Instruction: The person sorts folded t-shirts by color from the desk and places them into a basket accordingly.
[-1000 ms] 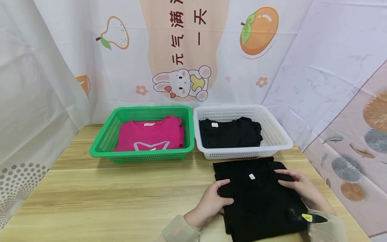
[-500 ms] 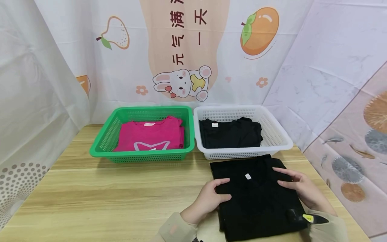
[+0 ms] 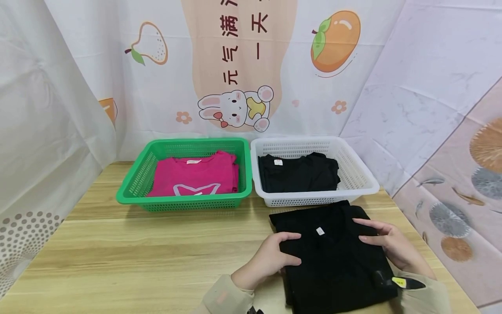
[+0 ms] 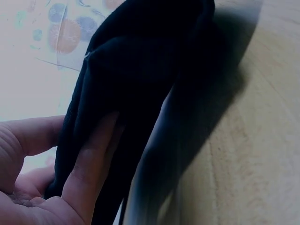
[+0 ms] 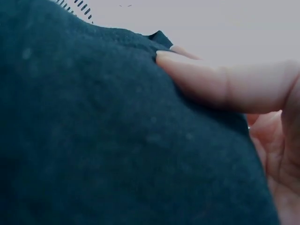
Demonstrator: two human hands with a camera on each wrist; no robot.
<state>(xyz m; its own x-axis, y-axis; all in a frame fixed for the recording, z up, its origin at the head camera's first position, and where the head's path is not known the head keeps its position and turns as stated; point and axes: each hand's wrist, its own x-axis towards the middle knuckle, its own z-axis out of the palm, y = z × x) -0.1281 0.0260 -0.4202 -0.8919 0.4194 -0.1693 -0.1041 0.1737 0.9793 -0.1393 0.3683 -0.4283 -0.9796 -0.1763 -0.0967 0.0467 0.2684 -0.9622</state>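
A folded black T-shirt [image 3: 337, 266] with a small white label near its neckline spans the space between both hands, in front of the white basket. My left hand [image 3: 270, 257] grips its left edge, thumb and index finger on top. In the left wrist view, other fingers [image 4: 89, 173] reach beneath the black fabric [image 4: 126, 70], which casts a shadow on the wood. My right hand [image 3: 396, 246] holds the opposite edge. The right wrist view has the thumb [image 5: 211, 79] pressed on the upper face of the cloth [image 5: 117, 131], with the other fingers partly hidden behind it.
Behind the shirt stands a white basket [image 3: 321, 197] with folded black clothing [image 3: 302, 174] inside. Left of it, a green basket [image 3: 184, 204] contains a pink garment [image 3: 200, 176] with a star outline. Both rest on the wooden table [image 3: 157, 257], backed by printed curtains [image 3: 157, 100].
The black T-shirt has shifted slightly left, its label moving with it. My left hand has also moved a little left, while the right hand stays nearly in place. The baskets have not moved.
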